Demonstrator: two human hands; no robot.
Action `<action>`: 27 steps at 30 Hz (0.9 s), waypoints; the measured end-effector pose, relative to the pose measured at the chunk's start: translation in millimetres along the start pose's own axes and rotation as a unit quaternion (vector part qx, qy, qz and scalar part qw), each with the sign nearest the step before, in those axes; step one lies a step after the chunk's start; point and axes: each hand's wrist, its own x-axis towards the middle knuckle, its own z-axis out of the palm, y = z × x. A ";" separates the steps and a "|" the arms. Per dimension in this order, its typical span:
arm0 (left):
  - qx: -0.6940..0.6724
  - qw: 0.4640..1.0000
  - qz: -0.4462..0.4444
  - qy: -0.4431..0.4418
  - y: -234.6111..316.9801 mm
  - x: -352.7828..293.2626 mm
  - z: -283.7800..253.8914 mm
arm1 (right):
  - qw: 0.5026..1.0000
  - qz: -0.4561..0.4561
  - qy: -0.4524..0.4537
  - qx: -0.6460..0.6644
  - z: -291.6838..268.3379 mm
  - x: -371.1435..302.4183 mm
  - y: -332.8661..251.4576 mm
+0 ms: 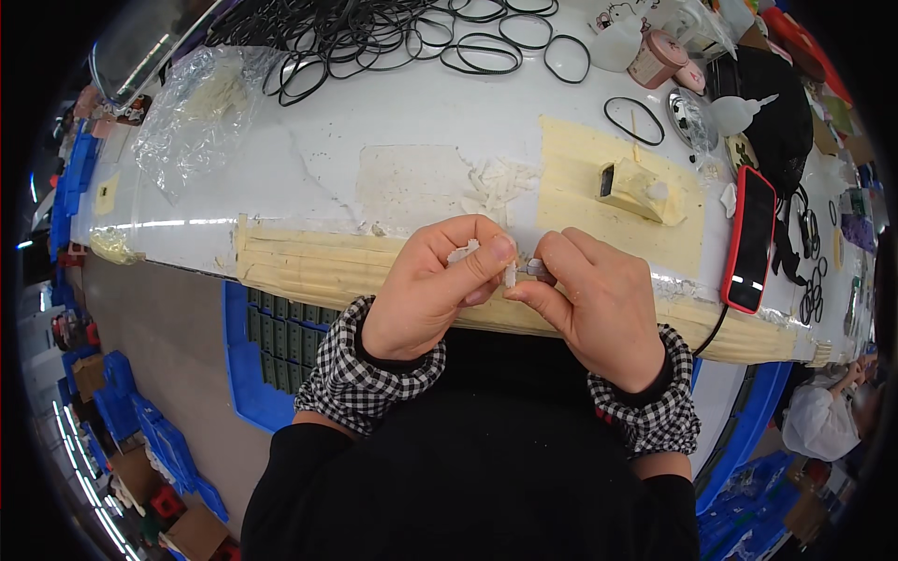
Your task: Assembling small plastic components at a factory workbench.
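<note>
Over the front edge of the white table (309, 178), my two hands meet in front of my body. My left hand (421, 290) is closed, thumb against fingers, on a small white strip (510, 274), with a ragged white scrap (462, 251) showing between its fingers. My right hand (603, 304) pinches a small grey piece (537, 267) close beside the strip. Whether the two pieces touch is too small to tell. Just beyond my hands lies a pile of white strips or shavings (496, 185).
Black rubber rings (482, 54) are heaped at the back. A tape-wrapped block (641, 192) stands on a yellow sheet (566, 150). To the right lies a red-cased phone (751, 238) with a cable. Below the left edge, a blue crate (245, 374) holds dark parts.
</note>
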 end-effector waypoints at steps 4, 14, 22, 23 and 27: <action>0.008 1.000 0.003 0.007 -0.2 -0.3 0.1 | 0.999 0.002 0.003 -0.032 -1.2 -0.2 -2.1; 0.022 1.000 0.012 0.009 -3.4 -0.1 -3.3 | 0.999 -0.003 -0.005 -0.033 -0.6 -2.3 0.4; 0.029 0.999 0.019 0.008 -1.3 -0.9 -0.5 | 0.999 -0.022 0.031 -0.011 -3.6 1.6 1.1; 0.026 0.999 0.018 0.003 -0.6 -0.9 -0.2 | 0.999 -0.027 0.041 -0.001 -3.5 1.7 1.4; -0.037 0.998 -0.011 -0.042 -0.8 1.1 4.2 | 0.996 -0.032 0.061 0.061 -1.2 0.6 3.1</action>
